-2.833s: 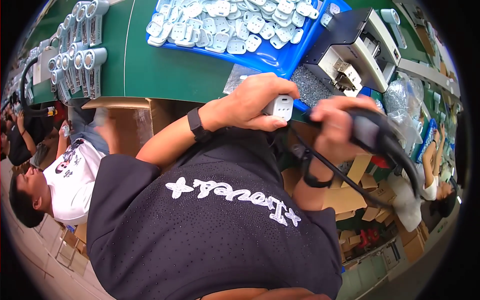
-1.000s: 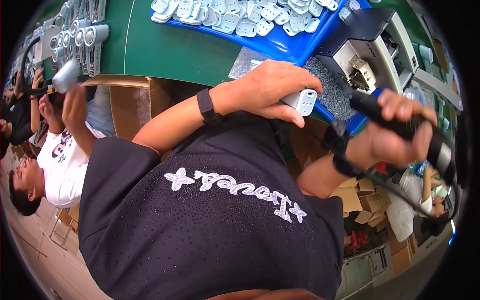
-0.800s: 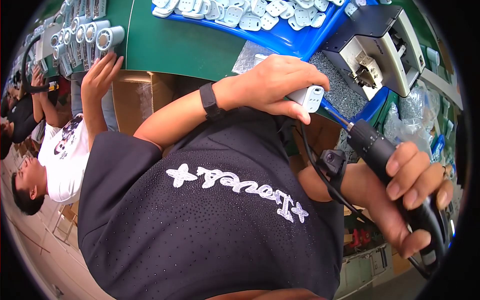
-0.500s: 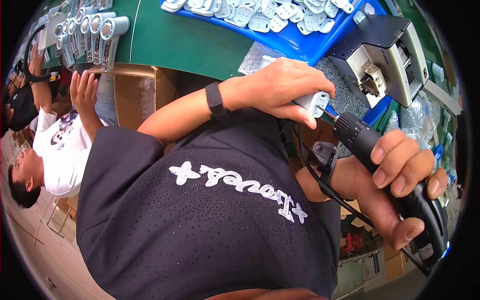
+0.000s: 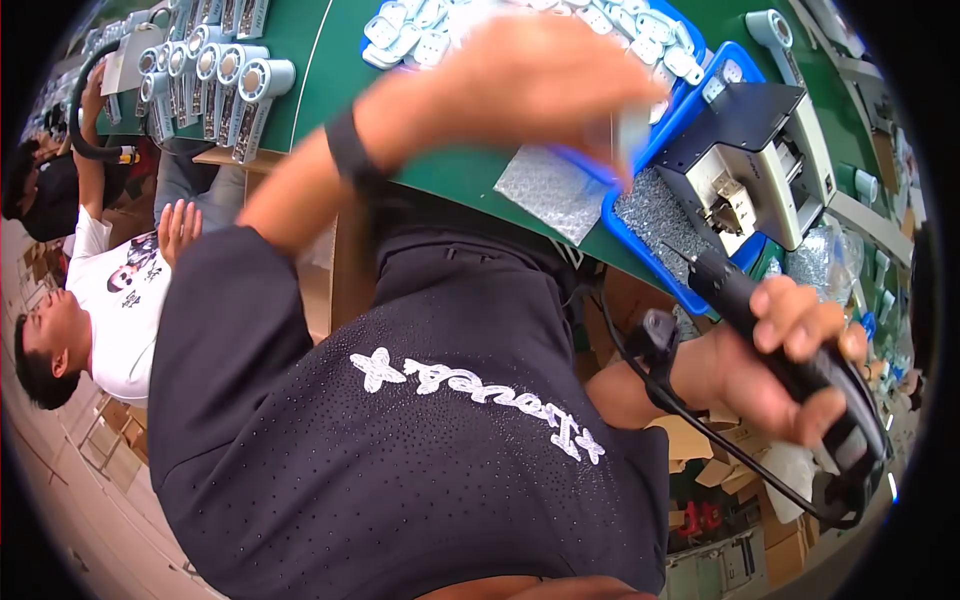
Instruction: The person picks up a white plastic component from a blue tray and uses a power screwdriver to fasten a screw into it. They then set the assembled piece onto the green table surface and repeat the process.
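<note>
Smeared by motion, my left hand (image 5: 540, 85) is over the near side of a blue bin (image 5: 690, 105) of pale plastic plates. Its closed fingers hold a small pale-blue plastic part (image 5: 630, 135), mostly hidden and blurred. My right hand (image 5: 785, 335) is wrapped round a black electric screwdriver (image 5: 730, 290), whose bit points up and left, apart from the plastic part. The bit's tip shows in front of a screw feeder (image 5: 785, 165), by a blue tray (image 5: 655, 268) of small metal screws. A cable hangs from the screwdriver's lower end.
Pale-blue round-headed housings (image 5: 265, 80) stand in rows at the far left of the green table (image 5: 400, 120); another (image 5: 775, 40) lies far right. A bubble-wrap sheet (image 5: 555, 190) lies at the near edge. A co-worker (image 5: 125, 300) sits at the left. Cardboard boxes (image 5: 735, 470) are below.
My left hand has moved up and away from the screwdriver's bit with the plastic part, toward the bin. The screwdriver, still in my right hand, has come off the part. The view has shifted slightly.
</note>
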The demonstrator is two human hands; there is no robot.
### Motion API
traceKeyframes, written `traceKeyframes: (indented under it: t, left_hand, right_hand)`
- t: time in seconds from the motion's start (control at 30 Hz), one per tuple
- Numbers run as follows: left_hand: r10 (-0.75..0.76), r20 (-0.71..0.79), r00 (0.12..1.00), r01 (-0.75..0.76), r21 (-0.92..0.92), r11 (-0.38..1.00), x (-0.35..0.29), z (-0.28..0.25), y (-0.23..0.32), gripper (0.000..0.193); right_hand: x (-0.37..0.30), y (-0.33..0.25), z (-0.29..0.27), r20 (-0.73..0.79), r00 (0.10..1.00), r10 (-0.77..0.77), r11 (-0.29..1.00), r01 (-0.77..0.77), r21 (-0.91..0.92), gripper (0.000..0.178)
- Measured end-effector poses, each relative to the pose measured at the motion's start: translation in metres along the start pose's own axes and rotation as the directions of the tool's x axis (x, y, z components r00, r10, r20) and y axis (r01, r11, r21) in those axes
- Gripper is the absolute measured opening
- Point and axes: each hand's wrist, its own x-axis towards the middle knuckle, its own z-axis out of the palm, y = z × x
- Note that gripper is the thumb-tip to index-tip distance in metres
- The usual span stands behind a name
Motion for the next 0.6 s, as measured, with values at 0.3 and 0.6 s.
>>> traceKeyframes:
  t: [0.3,0.6]
  left_hand:
    - [-0.327,0.337,0.883,0.094,0.555,0.826,0.017,-0.042,-0.276,0.045]
    - [-0.145,-0.55,0.823,0.435,0.445,0.783,-0.061,-0.085,-0.077,0.048]
  right_hand:
    - [0.03,0.147,0.01,0.138,0.95,0.28,-0.014,0.148,-0.989,0.047]
    - [0.036,0.184,0.019,-0.019,0.877,0.48,-0.13,0.05,-0.99,0.042]
